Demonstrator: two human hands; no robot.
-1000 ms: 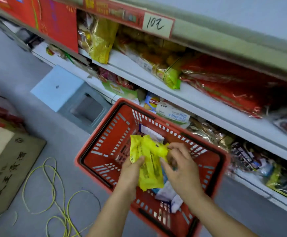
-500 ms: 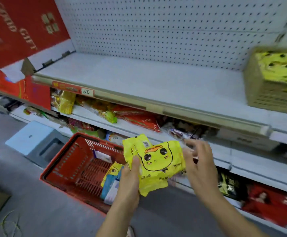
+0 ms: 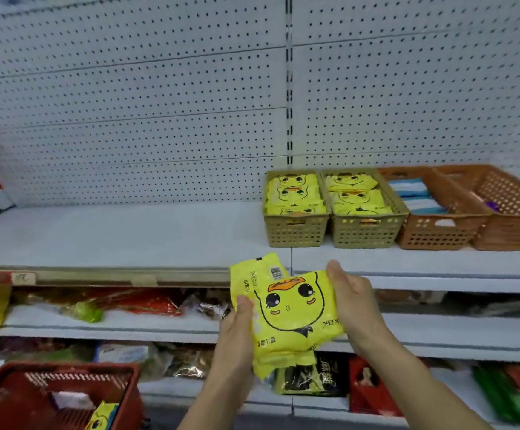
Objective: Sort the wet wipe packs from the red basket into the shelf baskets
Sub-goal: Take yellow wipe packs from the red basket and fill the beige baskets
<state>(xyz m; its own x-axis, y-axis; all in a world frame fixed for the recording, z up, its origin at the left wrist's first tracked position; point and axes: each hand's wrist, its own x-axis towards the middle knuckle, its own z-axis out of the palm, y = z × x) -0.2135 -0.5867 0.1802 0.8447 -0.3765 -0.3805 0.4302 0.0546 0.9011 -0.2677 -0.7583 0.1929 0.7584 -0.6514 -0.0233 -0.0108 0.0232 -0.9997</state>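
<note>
Shelf baskets in row on shelf, right; packs between left hand, right hand, before shelf; floor basket lower-left.

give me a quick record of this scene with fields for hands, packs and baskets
held: stack of yellow packs, cartoon face on front
left hand: grips the stack's left edge, thumb on front
right hand: holds the stack's right edge
tan baskets: two on the shelf, both hold matching yellow packs
orange baskets: two, right of the tan ones; left one holds blue and white packs
red basket: lower left, more packs inside
</note>
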